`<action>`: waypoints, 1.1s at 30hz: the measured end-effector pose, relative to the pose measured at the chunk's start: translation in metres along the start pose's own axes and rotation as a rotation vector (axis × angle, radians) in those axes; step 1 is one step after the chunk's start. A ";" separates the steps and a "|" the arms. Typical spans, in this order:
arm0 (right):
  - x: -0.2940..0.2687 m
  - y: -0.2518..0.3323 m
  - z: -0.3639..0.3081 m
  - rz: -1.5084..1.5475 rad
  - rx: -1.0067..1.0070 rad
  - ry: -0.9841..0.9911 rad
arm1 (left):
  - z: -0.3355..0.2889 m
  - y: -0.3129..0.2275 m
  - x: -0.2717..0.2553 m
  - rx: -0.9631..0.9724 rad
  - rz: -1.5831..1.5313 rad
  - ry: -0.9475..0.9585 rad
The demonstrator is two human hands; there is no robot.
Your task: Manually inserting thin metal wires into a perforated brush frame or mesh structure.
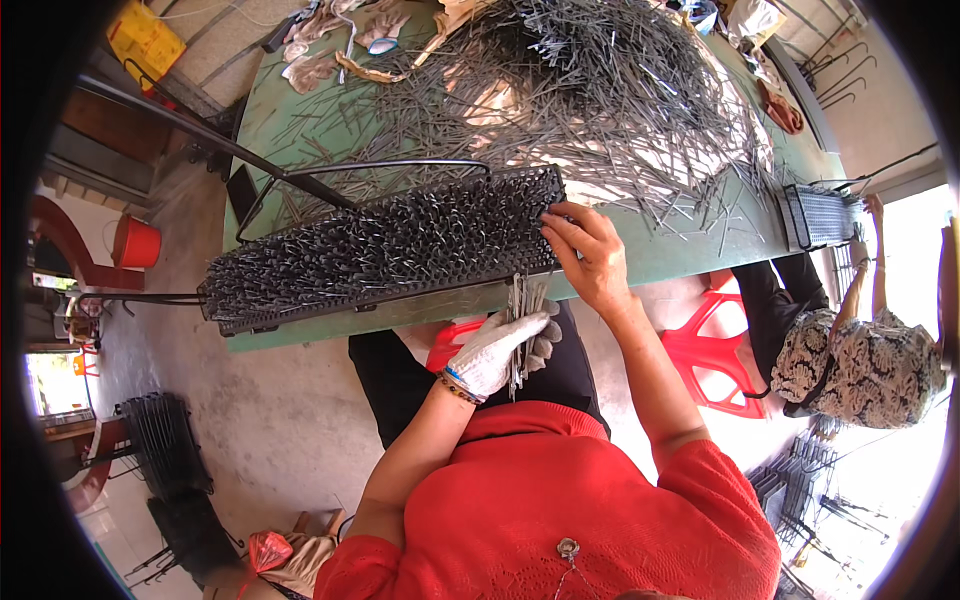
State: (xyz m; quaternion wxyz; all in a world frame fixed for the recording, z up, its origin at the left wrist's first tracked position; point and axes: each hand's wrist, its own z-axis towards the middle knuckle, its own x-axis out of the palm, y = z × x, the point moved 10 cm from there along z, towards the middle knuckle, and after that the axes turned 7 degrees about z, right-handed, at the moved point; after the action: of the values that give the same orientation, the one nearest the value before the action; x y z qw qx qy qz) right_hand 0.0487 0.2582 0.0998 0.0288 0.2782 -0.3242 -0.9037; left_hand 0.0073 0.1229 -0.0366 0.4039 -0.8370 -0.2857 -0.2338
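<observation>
My left hand (490, 358), in a white glove, is closed around a bundle of thin grey metal rods (523, 310), just below the table's near edge. A long black perforated rack (380, 245) lies along that edge, densely filled with upright dark rods. At the rack's right end is my bare right hand (588, 250), its fingers bent and drawn together over the perforated top. Whatever sits between those fingertips is too small to make out. A large heap of loose grey rods (610, 80) spreads over the green table (660, 255) beyond the rack.
Black bars (215, 145) join the rack from the left. Work gloves (310, 70) lie at the table's far left. To the right, another person (850, 360) has their hands at a second perforated rack (820, 217). A red stool (710, 350) stands between us.
</observation>
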 end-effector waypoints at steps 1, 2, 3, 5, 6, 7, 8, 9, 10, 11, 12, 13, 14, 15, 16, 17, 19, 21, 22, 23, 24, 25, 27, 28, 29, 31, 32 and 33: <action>0.001 0.002 0.000 -0.029 -0.013 0.013 | 0.000 -0.001 0.001 0.005 0.001 0.006; 0.003 0.003 0.000 -0.058 -0.026 0.027 | 0.000 -0.001 0.001 0.005 0.001 0.006; 0.004 0.002 0.000 -0.058 -0.026 0.027 | 0.000 -0.001 0.001 0.003 0.004 0.007; -0.004 -0.004 -0.002 -0.035 0.009 -0.084 | 0.000 -0.001 0.001 0.001 0.006 0.008; -0.004 -0.003 -0.002 -0.035 0.009 -0.084 | 0.001 0.000 0.001 0.005 0.005 0.008; -0.004 -0.005 -0.003 -0.041 0.031 -0.093 | 0.001 0.000 0.000 0.009 0.003 0.007; -0.005 -0.006 -0.005 -0.048 0.054 -0.102 | 0.001 0.000 0.000 0.009 0.002 0.006; -0.004 -0.007 -0.005 -0.048 0.054 -0.101 | 0.001 0.000 -0.001 0.010 0.005 0.005; -0.004 -0.005 -0.006 -0.068 0.038 -0.116 | 0.001 0.000 -0.001 0.010 0.008 0.003; -0.005 -0.003 -0.007 -0.088 0.023 -0.131 | 0.001 0.000 -0.001 0.010 0.008 0.003; -0.005 -0.003 -0.007 -0.088 0.024 -0.130 | 0.001 0.000 0.000 0.008 0.002 0.008; -0.007 -0.002 -0.008 -0.105 0.022 -0.149 | 0.001 0.000 0.000 0.007 -0.003 0.013; -0.008 -0.002 -0.009 -0.123 0.021 -0.168 | 0.001 -0.001 0.000 0.007 -0.004 0.013; -0.008 -0.003 -0.011 -0.123 0.021 -0.168 | 0.001 -0.001 0.000 0.004 -0.005 0.016; -0.004 -0.005 -0.012 -0.125 0.020 -0.137 | 0.001 -0.001 0.001 0.001 -0.007 0.019; -0.002 -0.006 -0.012 -0.127 0.020 -0.107 | 0.001 -0.001 0.001 0.001 -0.008 0.020; -0.002 -0.005 -0.012 -0.138 0.019 -0.084 | 0.001 -0.001 0.001 0.003 -0.017 0.025; 0.000 -0.003 -0.009 -0.149 0.018 -0.061 | 0.000 -0.001 0.001 -0.001 -0.022 0.023; -0.001 -0.003 -0.008 -0.125 0.013 -0.060 | 0.000 -0.001 0.001 -0.005 -0.025 0.024; -0.001 -0.002 -0.007 -0.102 0.008 -0.058 | 0.000 -0.001 0.001 -0.005 -0.026 0.024; -0.002 -0.002 -0.006 -0.103 0.008 -0.058 | 0.000 -0.001 0.000 -0.005 -0.021 0.019; -0.001 -0.002 -0.006 -0.103 -0.005 -0.044 | 0.001 0.000 0.000 -0.005 -0.016 0.015; -0.003 0.002 -0.004 -0.103 -0.017 -0.030 | 0.000 -0.001 0.001 -0.009 -0.016 0.017; -0.001 0.007 -0.002 -0.058 -0.027 0.011 | 0.000 -0.001 0.001 -0.011 -0.018 0.017; 0.001 0.012 0.000 -0.012 -0.036 0.052 | 0.000 -0.001 0.000 -0.011 -0.019 0.016; 0.002 0.018 0.004 -0.034 -0.075 0.082 | 0.001 0.001 0.002 -0.014 -0.037 0.030; 0.005 0.022 0.005 -0.057 -0.113 0.112 | 0.001 0.001 0.002 -0.016 -0.036 0.032; 0.006 0.019 0.004 -0.059 -0.113 0.111 | 0.001 0.000 0.003 -0.013 -0.037 0.034</action>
State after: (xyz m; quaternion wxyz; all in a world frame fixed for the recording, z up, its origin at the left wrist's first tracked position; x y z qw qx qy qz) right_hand 0.0386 0.2441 0.1110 0.0358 0.3353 -0.2625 -0.9041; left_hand 0.0097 0.1246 -0.0354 0.3990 -0.8301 -0.2928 -0.2570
